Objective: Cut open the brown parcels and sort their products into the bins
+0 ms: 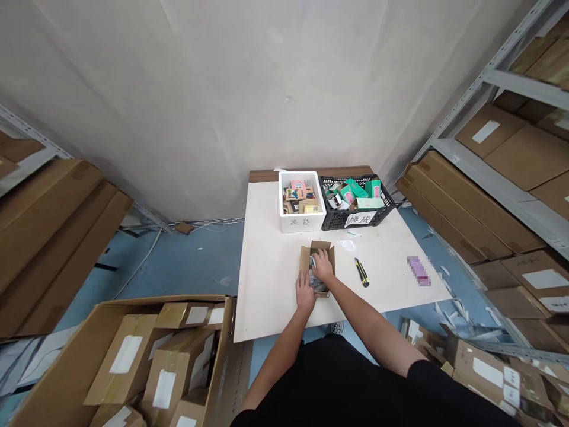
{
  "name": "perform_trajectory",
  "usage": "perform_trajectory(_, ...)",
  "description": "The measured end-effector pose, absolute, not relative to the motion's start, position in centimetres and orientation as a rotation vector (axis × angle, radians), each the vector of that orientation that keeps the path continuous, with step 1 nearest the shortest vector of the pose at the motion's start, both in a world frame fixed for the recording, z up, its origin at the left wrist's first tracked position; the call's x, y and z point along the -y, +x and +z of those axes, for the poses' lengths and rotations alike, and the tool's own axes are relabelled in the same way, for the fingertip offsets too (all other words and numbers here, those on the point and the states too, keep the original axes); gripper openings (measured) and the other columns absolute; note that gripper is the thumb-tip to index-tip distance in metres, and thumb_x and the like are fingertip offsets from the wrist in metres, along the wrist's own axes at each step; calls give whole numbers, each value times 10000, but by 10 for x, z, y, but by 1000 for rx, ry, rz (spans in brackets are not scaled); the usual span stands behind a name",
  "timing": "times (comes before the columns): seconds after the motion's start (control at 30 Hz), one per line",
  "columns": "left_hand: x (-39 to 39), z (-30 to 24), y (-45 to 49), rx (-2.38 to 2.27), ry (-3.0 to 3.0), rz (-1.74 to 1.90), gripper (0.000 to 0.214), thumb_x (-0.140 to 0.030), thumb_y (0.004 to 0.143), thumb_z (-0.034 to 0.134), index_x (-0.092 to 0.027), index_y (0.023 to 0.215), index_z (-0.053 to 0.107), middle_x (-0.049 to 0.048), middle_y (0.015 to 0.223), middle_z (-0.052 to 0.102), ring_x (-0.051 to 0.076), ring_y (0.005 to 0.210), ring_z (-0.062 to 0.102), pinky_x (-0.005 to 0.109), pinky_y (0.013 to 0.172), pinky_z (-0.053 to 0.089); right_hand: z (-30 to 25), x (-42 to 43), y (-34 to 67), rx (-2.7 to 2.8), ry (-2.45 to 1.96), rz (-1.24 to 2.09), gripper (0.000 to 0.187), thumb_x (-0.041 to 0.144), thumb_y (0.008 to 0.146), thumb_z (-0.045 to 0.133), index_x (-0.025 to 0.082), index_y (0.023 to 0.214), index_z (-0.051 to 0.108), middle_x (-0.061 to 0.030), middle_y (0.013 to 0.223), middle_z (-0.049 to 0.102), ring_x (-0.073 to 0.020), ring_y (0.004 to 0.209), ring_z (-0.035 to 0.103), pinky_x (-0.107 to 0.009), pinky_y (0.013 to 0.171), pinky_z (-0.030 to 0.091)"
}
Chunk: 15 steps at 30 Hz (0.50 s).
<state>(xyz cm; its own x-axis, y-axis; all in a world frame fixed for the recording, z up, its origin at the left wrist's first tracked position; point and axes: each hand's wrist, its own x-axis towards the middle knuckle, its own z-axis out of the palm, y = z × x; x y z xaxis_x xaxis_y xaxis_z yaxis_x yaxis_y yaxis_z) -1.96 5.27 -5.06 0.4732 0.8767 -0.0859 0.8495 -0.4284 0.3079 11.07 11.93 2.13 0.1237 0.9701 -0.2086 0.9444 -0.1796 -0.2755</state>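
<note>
A small open cardboard box (329, 293) stands on the white table with its flaps up, near the table's front edge. Inside it lies a grey, wrapped-looking item (315, 280), partly covered by my hands. My left hand (304, 290) is at the box's near left side, its fingers closed over the wall there. My right hand (322, 265) reaches into the box from above, fingers bent over the grey item. What the item is, I cannot make out. To the right of the box lies a black and yellow utility knife (361, 273).
Behind the box on the table (262, 255) stand a white foam bin (302, 223) of small boxes and a black crate (334, 220) of green and white boxes. A large carton (227, 332) of parcels stands at the left. Shelves (462, 154) with cartons flank the right.
</note>
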Motion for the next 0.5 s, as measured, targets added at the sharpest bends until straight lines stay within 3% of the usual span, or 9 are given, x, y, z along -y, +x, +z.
perform_trajectory(0.2, -58, -45, -26, -1539, 2378, 97, 449, -450, 857, 795, -187, 1221, 803, 154, 1675, 430, 396, 1624, 202, 543, 1279, 259, 64, -131, 109, 2044, -2098, 362, 441, 233, 960, 572, 217, 1400, 609, -113, 1686, 358, -378, 1594, 195, -497, 1188, 411)
perform_trajectory(0.37, -71, -40, -37, -1554, 2346, 153, 413, -458, 875, 776, -217, 1209, 810, 126, 1660, 463, 408, 1627, 180, 557, 1296, 233, 111, -140, 100, 2055, -1958, 228, 456, 236, 957, 554, 240, 1411, 599, -88, 1714, 307, -401, 1613, 92, -507, 1101, 489)
perform_trajectory(0.5, -82, -35, -48, -1533, 2363, 177, 364, -428, 867, 774, -246, 1179, 815, 89, 1676, 446, 394, 1636, 149, 561, 1300, 235, 141, -145, 107, 1995, -1891, 152, 466, 247, 956, 551, 234, 1420, 596, -80, 1701, 326, -386, 1603, 131, -510, 1133, 464)
